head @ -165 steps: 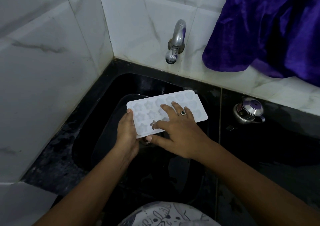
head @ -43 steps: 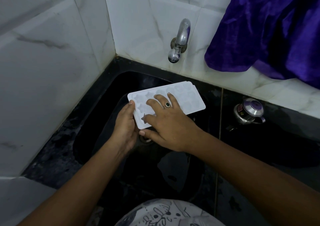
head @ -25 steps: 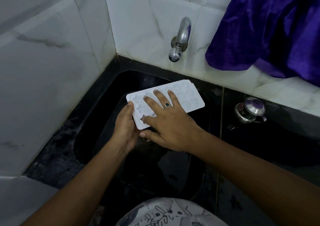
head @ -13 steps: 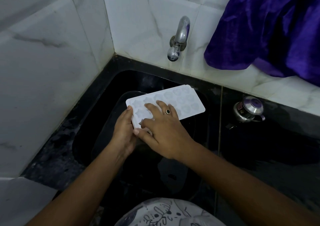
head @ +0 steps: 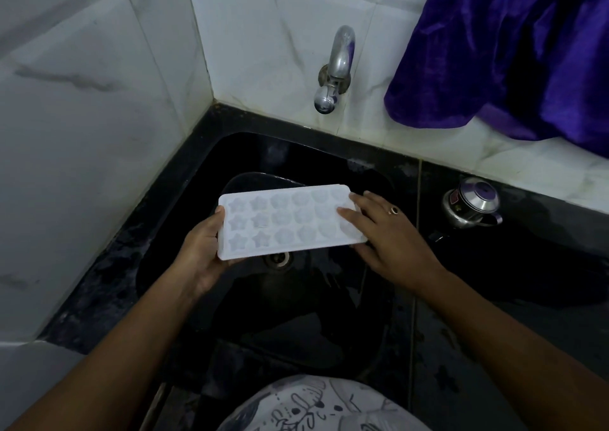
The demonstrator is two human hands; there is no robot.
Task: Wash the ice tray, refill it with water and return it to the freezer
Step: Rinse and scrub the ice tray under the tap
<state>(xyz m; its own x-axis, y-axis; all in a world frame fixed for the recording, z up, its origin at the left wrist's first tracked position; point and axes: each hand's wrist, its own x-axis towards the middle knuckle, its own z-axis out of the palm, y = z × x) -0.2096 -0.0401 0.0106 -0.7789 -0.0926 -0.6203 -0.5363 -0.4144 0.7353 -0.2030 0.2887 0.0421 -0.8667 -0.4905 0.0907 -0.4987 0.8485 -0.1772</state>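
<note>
A white ice tray (head: pixel 286 221) with star and round moulds is held level over the black sink (head: pixel 197 173), above the drain (head: pixel 278 259). My left hand (head: pixel 201 249) grips its left end, thumb on the rim and fingers underneath. My right hand (head: pixel 385 236), with a ring on one finger, holds the right end, fingers on top and thumb below the edge. The steel tap (head: pixel 333 71) sticks out of the tiled wall behind the sink, and no water runs from it.
White marble-look tiles close the left and back sides. A purple cloth (head: pixel 514 51) hangs at the upper right. A small steel pot with a lid (head: pixel 471 203) sits on the black counter to the right of the sink.
My right hand has slid from the tray's left-middle, where its fingers rubbed the moulds, to the right end. The tray has levelled out and now shows all its moulds.
</note>
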